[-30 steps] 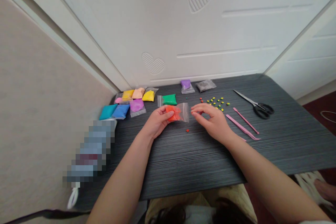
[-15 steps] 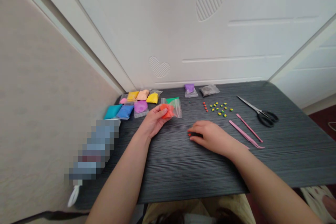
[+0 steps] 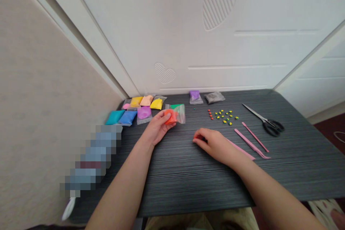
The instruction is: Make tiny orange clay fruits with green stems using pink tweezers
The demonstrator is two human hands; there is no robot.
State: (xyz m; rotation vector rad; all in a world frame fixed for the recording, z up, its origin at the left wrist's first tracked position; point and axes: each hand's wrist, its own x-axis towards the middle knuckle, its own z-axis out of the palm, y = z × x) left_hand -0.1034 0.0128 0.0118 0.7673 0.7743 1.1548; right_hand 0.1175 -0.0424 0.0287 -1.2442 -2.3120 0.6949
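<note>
My left hand grips a clear bag of orange clay just above the dark table, over a bag of green clay. My right hand rests on the table to the right of it, fingers curled, its fingertips pinched on a tiny red clay bit. A cluster of several small red, yellow and green clay beads lies beyond my right hand.
Clay bags in teal, blue, purple, yellow and peach lie at the back left. A purple bag and a grey bag sit at the back. Pink tools and black scissors lie right. A blurred object stands left.
My right hand came down from beside the orange bag to the table and closed its fingertips on the loose red bit. My left hand carried the orange bag back over the green one.
</note>
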